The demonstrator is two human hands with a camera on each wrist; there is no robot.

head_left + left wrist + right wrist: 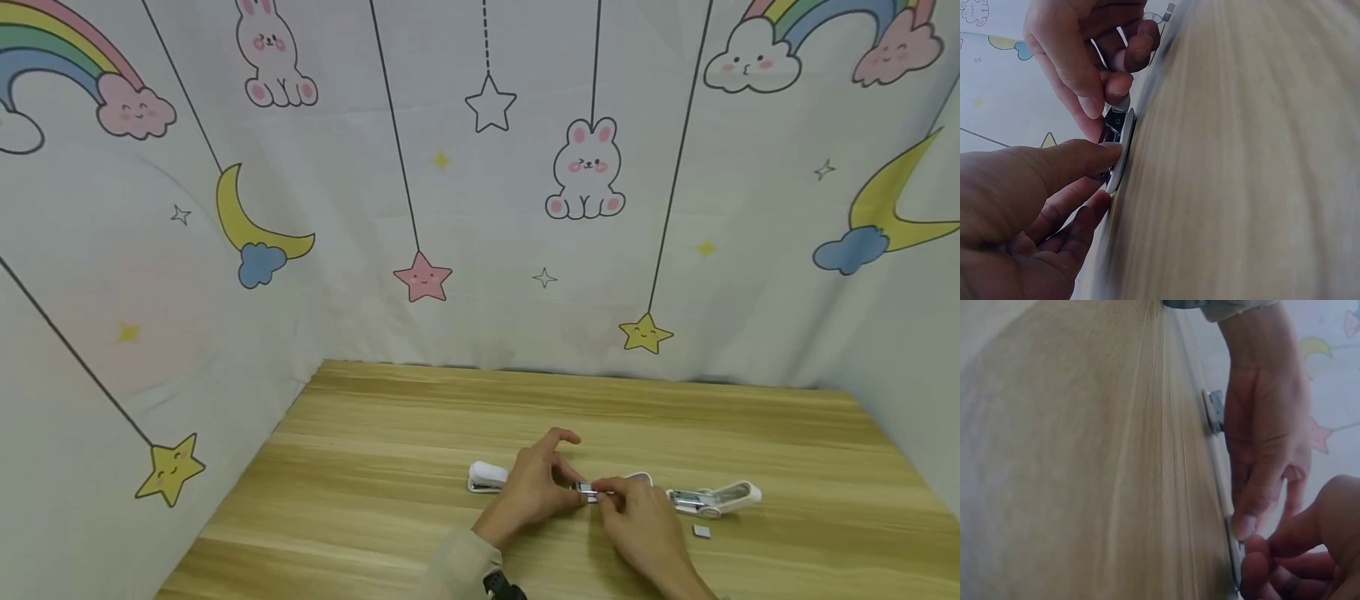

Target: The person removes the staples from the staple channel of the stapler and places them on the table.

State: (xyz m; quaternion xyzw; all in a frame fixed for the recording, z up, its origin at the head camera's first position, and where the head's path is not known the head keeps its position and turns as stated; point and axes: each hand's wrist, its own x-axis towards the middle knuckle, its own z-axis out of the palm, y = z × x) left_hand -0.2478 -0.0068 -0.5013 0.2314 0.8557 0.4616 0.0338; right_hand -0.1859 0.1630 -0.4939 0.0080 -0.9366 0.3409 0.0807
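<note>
An opened white stapler (587, 492) lies on the wooden table between both hands, its silver magazine exposed. My left hand (534, 483) pinches it from the left; in the left wrist view the thumb lies along the stapler's pale base (1125, 150). From the other side my right hand (641, 521) pinches the stapler's end with thumb and forefinger. Those fingertips hide whether a smaller piece sits between them. Part of the raised white lid (640, 477) shows behind the right hand.
A closed white stapler (487, 477) is left of the left hand. To the right lies another stapler (712, 498), swung open. Near it is a small grey block (701, 531), apparently staples. Printed cloth (510, 317) walls the table's back and sides.
</note>
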